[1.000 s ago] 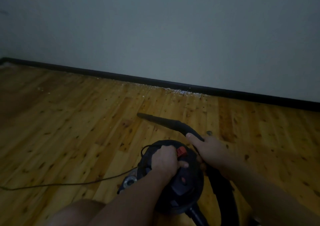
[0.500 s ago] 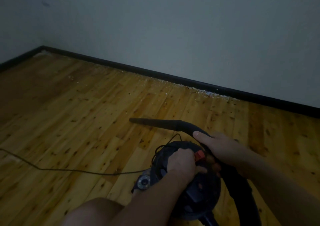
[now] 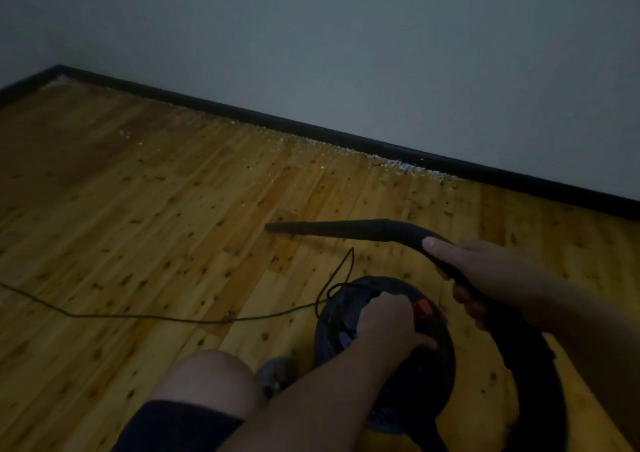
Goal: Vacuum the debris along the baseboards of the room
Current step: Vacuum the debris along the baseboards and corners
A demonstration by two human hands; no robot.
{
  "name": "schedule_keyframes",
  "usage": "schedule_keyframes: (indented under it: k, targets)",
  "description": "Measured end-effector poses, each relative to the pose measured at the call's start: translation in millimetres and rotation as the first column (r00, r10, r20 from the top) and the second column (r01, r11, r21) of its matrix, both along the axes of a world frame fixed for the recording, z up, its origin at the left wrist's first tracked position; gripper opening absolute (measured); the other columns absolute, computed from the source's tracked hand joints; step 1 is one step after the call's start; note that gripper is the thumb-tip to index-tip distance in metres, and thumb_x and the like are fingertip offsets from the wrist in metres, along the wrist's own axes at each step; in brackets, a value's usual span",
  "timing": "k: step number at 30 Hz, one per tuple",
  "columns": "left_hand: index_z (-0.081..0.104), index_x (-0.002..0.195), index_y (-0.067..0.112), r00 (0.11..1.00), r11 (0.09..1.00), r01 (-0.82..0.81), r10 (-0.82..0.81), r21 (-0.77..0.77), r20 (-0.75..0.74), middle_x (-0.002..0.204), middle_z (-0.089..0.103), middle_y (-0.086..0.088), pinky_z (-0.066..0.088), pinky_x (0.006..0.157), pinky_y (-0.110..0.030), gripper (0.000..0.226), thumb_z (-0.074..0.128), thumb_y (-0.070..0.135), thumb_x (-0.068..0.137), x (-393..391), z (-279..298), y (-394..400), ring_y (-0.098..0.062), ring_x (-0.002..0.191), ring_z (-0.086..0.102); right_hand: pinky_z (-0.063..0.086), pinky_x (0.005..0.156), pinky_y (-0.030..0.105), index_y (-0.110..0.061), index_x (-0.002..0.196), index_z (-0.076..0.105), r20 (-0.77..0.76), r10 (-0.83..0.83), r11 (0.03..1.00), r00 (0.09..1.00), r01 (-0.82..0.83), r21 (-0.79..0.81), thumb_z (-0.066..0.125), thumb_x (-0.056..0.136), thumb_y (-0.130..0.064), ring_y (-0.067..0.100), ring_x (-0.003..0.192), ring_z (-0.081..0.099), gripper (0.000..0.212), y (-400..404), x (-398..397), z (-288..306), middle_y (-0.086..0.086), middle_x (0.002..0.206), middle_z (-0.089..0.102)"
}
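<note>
Item: vacuum [image 3: 384, 344], floor-standing; left hand [image 3: 388, 320] gripped its top. Right hand [image 3: 485, 271] clamped round nozzle [image 3: 346, 230], which had swung leftward, tip held clear of boards. Debris [image 3: 391, 164] lay along baseboard [image 3: 311, 129], untouched; suction pending.

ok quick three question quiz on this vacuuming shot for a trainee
1. True or false: the nozzle tip is touching the debris along the baseboard.
2. Which hand holds the hose: A left, B right?
3. Fill in: the left hand rests on the vacuum body beside the ___ switch.

Key: 1 false, the tip is over bare floor, short of the baseboard. 2 B, the right hand. 3 red; the left hand is on the vacuum body by the red switch.
</note>
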State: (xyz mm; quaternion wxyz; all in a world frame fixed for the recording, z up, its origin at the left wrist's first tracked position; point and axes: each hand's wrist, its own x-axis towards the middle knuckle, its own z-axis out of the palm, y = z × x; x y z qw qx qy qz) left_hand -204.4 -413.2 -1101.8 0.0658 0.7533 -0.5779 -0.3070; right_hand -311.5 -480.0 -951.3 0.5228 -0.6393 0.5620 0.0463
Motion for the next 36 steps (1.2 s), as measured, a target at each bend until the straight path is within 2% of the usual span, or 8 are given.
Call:
schedule_keyframes:
  k: [5, 10, 14, 18, 23, 27, 30, 36]
  targets:
    - [0.060, 0.107, 0.008, 1.000, 0.999, -0.005, 0.003, -0.052, -0.030, 0.104, 0.065, -0.011, 0.052, 0.078, -0.040, 0.058, 0.080, 0.056, 0.081, -32, -3, 14, -0.030, 0.093, 0.064, 0.042, 0.049, 0.027, -0.012, 0.087, 0.060, -0.066, -0.066, 0.998, 0.996, 0.065, -0.017, 0.055, 0.098, -0.058, 0.017, 0.045, 0.045, 0.048, 9, -28, 19, 0.001, 0.053, 0.049]
    - [0.060, 0.113, 0.008, 1.000, 1.000, -0.009, 0.009, -0.012, -0.010, 0.108, 0.062, -0.011, 0.050, 0.079, -0.040, 0.060, 0.079, 0.055, 0.082, -38, 3, 17, -0.030, 0.097, 0.062, 0.045, 0.052, 0.030, -0.009, 0.083, 0.063, -0.028, 0.031, 0.990, 0.999, -0.034, -0.139, 0.055, 0.097, -0.061, 0.015, 0.045, 0.049, 0.055, 29, -25, 3, 0.000, 0.053, 0.051]
    - [0.064, 0.101, 0.011, 0.998, 0.998, -0.066, 0.066, 0.012, -0.018, 0.097, 0.064, -0.006, 0.052, 0.071, -0.038, 0.051, 0.082, 0.054, 0.079, -17, 1, 2, -0.026, 0.086, 0.063, 0.048, 0.053, 0.030, -0.006, 0.084, 0.068, 0.002, 0.067, 0.976, 0.998, -0.065, -0.208, 0.052, 0.097, -0.064, 0.014, 0.043, 0.056, 0.061, 23, -2, -20, 0.001, 0.052, 0.058]
    - [0.069, 0.101, 0.017, 0.996, 0.995, -0.093, 0.092, 0.032, 0.011, 0.097, 0.068, -0.003, 0.057, 0.075, -0.038, 0.048, 0.086, 0.052, 0.074, 11, 1, -7, -0.023, 0.088, 0.067, 0.049, 0.049, 0.023, -0.011, 0.073, 0.066, 0.071, 0.041, 0.987, 0.997, -0.030, -0.159, 0.051, 0.099, -0.063, 0.013, 0.044, 0.058, 0.060, 15, 18, -43, 0.001, 0.052, 0.061]
    - [0.068, 0.101, 0.016, 0.980, 0.981, -0.187, 0.183, 0.056, 0.075, 0.102, 0.067, -0.005, 0.051, 0.073, -0.037, 0.052, 0.087, 0.054, 0.071, 51, 2, -13, -0.025, 0.093, 0.066, 0.047, 0.051, 0.029, -0.012, 0.066, 0.060, 0.204, 0.015, 0.999, 0.979, -0.007, -0.040, 0.051, 0.100, -0.060, 0.016, 0.042, 0.053, 0.060, -5, 50, -61, 0.007, 0.053, 0.055]
    - [0.070, 0.094, 0.020, 0.964, 0.962, -0.263, 0.259, 0.069, 0.058, 0.095, 0.069, 0.001, 0.052, 0.070, -0.036, 0.035, 0.086, 0.046, 0.077, 81, 3, -16, -0.021, 0.089, 0.067, 0.046, 0.052, 0.034, -0.010, 0.069, 0.058, 0.278, -0.012, 1.000, 0.960, 0.006, 0.022, 0.054, 0.100, -0.058, 0.018, 0.041, 0.049, 0.057, -17, 88, -73, 0.006, 0.051, 0.053]
    - [0.068, 0.084, 0.023, 0.957, 0.956, -0.288, 0.286, 0.049, 0.045, 0.088, 0.068, 0.005, 0.053, 0.070, -0.035, 0.015, 0.078, 0.033, 0.084, 97, 3, -19, -0.017, 0.082, 0.065, 0.047, 0.051, 0.035, -0.008, 0.069, 0.061, 0.271, 0.022, 0.999, 0.962, -0.015, -0.028, 0.052, 0.100, -0.060, 0.019, 0.042, 0.052, 0.061, -22, 119, -84, 0.006, 0.050, 0.054]
    - [0.053, 0.074, 0.022, 0.955, 0.965, -0.260, 0.263, -0.036, 0.136, 0.080, 0.061, 0.001, 0.043, 0.065, -0.033, 0.024, 0.060, 0.018, 0.097, 105, 2, -17, -0.018, 0.074, 0.057, 0.050, 0.051, 0.034, -0.003, 0.083, 0.064, 0.249, 0.002, 0.988, 0.969, 0.036, -0.149, 0.048, 0.101, -0.060, 0.023, 0.044, 0.056, 0.062, -38, 155, -101, 0.008, 0.053, 0.058]
